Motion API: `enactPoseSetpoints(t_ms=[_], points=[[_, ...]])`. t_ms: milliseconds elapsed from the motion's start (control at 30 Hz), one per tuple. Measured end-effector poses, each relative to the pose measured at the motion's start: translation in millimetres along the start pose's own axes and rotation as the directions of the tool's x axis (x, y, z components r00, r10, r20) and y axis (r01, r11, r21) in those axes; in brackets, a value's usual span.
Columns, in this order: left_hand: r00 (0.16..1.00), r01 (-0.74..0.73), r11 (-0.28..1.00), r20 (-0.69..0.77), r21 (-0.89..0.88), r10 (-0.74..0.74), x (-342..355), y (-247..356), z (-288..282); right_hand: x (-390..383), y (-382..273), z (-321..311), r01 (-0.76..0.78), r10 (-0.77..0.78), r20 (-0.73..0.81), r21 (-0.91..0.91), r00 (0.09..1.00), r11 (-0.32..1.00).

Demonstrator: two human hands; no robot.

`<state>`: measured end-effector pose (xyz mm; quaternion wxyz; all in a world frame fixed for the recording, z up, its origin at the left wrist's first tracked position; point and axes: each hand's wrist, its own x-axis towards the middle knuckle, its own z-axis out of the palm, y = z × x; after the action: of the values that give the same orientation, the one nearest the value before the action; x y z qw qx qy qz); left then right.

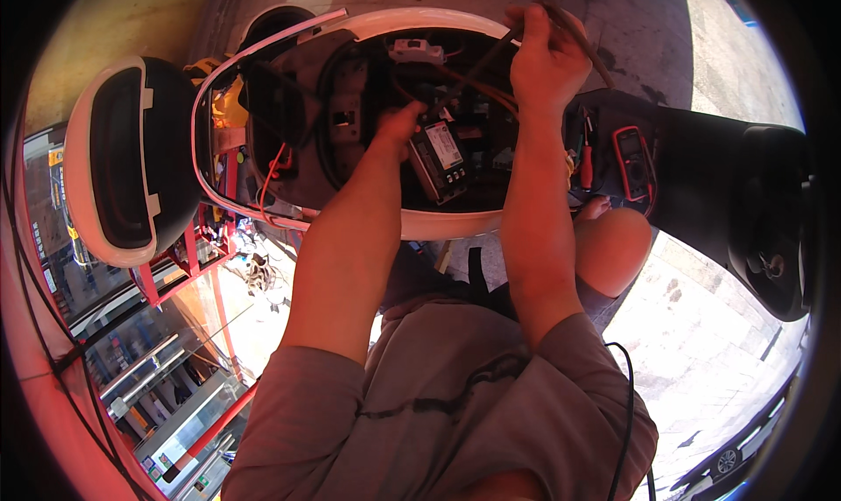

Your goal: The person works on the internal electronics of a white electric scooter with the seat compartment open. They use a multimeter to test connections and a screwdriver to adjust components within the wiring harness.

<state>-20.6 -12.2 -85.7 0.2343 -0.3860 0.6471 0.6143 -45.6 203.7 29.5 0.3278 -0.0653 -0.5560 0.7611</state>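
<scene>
I see the open body of a white scooter (412, 17) with wiring inside. A black electronic box (442, 158) with a silver label and terminals lies tilted there. My left hand (399, 124) is closed at the box's upper left, among dark wires; what its fingers grip is hidden. My right hand (547, 63) is raised at the compartment's upper right edge, fingers wrapped round a long dark cable (597, 63). A white small module (416, 51) sits near the compartment's top edge. An orange wire (270, 186) runs along the left side.
A red-handled screwdriver (587, 164) and a red multimeter (632, 164) lie on the dark surface right of the compartment. A white-and-black top case (83, 159) stands at the left, above red shelving (162, 273) and glass display cases. The black seat end (762, 221) extends to the right.
</scene>
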Motion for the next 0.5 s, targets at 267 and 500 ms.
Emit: enactPoseSetpoints(t_ms=[267, 500], points=[[0.999, 0.021, 1.0, 0.045, -0.014, -0.021, 7, -2, -1, 5, 11, 15, -0.166, 0.158, 0.057, 0.496, 0.986, 0.853], [0.999, 0.046, 0.999, 0.025, 0.017, -0.046, 4, -1, -2, 8, -10, 3, 0.001, 0.011, 0.031, -0.373, 0.999, 0.928]])
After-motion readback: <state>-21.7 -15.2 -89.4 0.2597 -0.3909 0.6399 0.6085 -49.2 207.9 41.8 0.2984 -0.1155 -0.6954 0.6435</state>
